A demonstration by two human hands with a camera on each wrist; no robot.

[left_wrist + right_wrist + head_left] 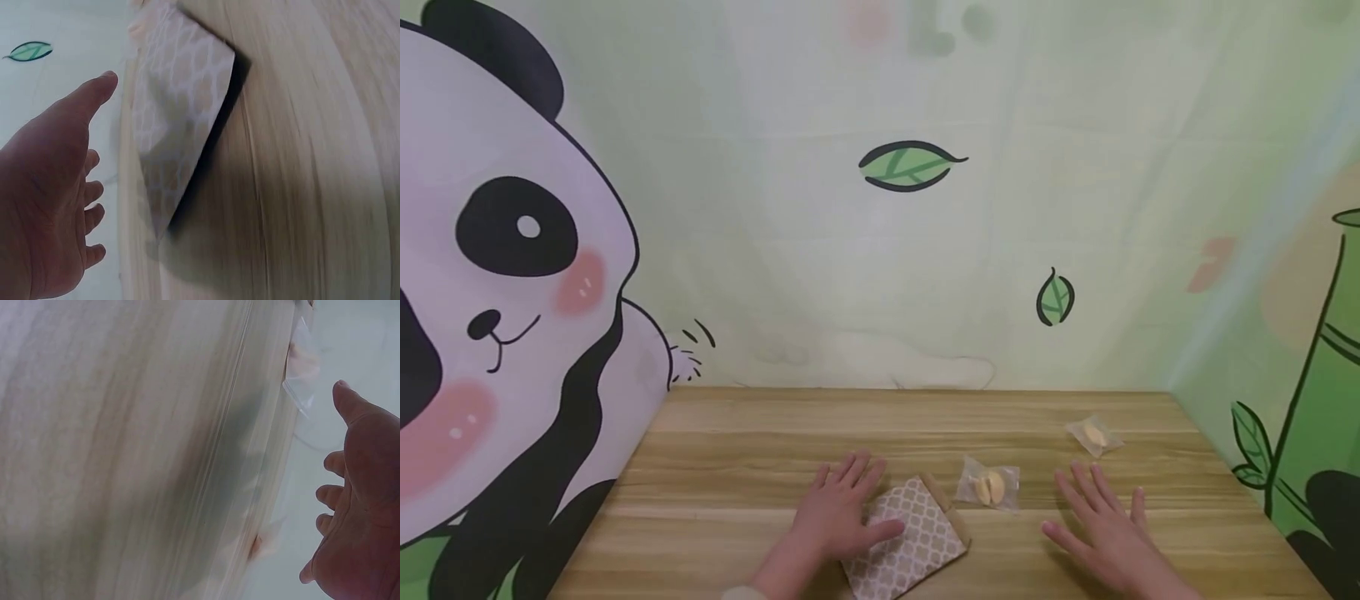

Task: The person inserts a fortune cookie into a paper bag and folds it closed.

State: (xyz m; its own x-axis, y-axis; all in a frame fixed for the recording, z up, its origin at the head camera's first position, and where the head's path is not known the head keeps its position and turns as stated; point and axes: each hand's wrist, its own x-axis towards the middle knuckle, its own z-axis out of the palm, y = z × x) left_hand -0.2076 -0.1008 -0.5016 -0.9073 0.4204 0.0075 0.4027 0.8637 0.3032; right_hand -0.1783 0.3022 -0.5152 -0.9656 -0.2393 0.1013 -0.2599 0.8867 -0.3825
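Observation:
My left hand (842, 512) is held over the left part of a flat paper bag (910, 533) with a white lattice pattern on tan. Its fingers are spread and the thumb overlaps the bag in the head view. In the left wrist view the hand's shadow falls across the bag (181, 81), and a gap shows between them. To the right, my right hand (1108, 533) has its fingers spread above the wooden table, holding nothing. Between the hands lies a clear packet (989, 486) with two tan, oval pieces. Another clear packet (1095, 436) lies beyond the right fingertips.
The wooden table (737, 425) runs back to a pale green backdrop (790, 250) with printed leaves. A large printed panda (512, 333) covers the left side, and printed bamboo (1322, 417) is at the right.

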